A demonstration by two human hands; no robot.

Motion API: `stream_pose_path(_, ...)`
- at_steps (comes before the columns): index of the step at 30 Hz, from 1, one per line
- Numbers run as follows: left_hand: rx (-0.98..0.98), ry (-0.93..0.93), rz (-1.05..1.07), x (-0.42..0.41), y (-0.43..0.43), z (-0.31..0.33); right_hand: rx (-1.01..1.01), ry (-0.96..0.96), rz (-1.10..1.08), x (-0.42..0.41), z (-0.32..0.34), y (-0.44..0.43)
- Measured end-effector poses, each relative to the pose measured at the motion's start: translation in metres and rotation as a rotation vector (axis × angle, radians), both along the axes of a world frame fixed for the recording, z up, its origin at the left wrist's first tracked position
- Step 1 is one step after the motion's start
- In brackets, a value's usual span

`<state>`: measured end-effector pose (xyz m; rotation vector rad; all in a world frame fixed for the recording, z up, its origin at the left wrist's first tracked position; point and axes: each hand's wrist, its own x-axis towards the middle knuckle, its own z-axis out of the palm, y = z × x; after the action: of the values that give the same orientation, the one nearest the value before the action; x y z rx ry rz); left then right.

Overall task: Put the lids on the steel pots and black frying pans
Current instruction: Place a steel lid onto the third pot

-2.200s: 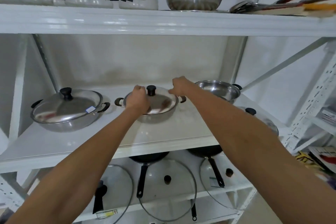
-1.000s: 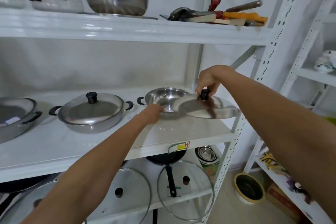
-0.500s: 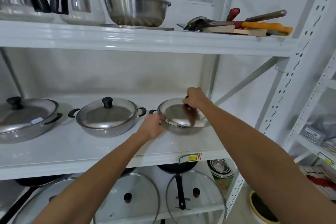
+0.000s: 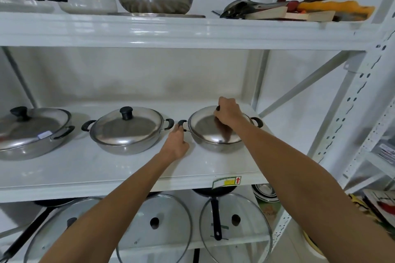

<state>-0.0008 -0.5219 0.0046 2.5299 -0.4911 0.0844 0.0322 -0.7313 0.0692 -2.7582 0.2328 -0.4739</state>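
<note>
Pinching the black knob, our right hand grip holds the round steel lid on the rightmost steel pot; our left hand grip clasps its black side handle.

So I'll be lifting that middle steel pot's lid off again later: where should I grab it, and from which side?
Take the lid of the middle pot by its black knob, coming straight down from above. The knob stands upright at the top of the dome, clear of everything, and there is open space beneath the upper shelf. The smooth, sloped steel around it looks hard to pinch.
</note>
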Motion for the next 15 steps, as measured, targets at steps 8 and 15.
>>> stream_pose_path(8, 0.093, -0.005, 0.016, 0.010, -0.001, 0.001, 0.002, -0.003, -0.041, 0.000, -0.005, 0.007)
stream_pose_path(15, 0.192, -0.014, -0.048, 0.014, 0.002, 0.013, -0.024, 0.068, -0.099, -0.001, 0.003, 0.009)
